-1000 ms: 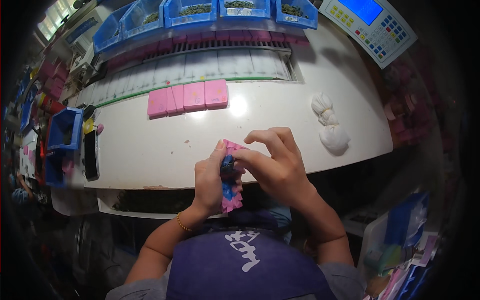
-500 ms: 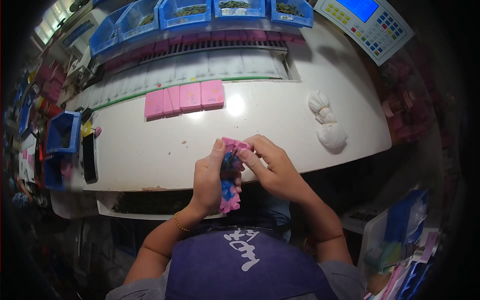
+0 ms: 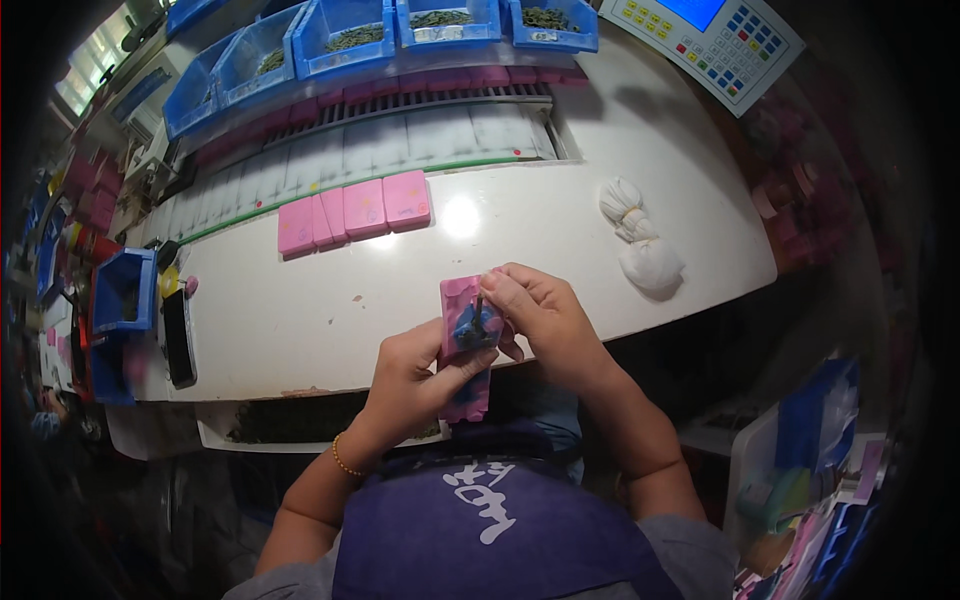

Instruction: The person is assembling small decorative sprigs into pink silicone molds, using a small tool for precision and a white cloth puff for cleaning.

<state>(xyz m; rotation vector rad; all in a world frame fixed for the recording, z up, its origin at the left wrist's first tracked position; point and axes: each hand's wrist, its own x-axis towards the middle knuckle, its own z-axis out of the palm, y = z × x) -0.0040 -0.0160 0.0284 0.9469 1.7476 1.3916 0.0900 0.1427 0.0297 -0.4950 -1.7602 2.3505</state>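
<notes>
An opened pink rubber mould (image 3: 457,300) with blue in its hollow is held over the table's near edge. My left hand (image 3: 412,375) is closed round its lower part, the thumb lying across its inner face. A dark, thin-stemmed piece (image 3: 479,322) sits in the blue hollow of the upper half. My right hand (image 3: 550,318) is closed at the mould's upper right corner, thumb and forefinger pinching at the top of the dark stem. The mould's other half (image 3: 468,405) hangs below my left thumb, partly hidden. Several closed pink moulds (image 3: 365,210) lie in a row beyond.
A white knotted cloth bundle (image 3: 640,240) lies on the right of the white table. Blue bins (image 3: 345,45) with small greenish pieces line the back. A keypad panel (image 3: 715,50) stands at the far right. A black phone-like slab (image 3: 180,338) is at the left edge.
My left hand has turned the mould so its inner face shows more, and the left thumb has moved down across it. The dark piece now stands more upright. The view has shifted slightly.
</notes>
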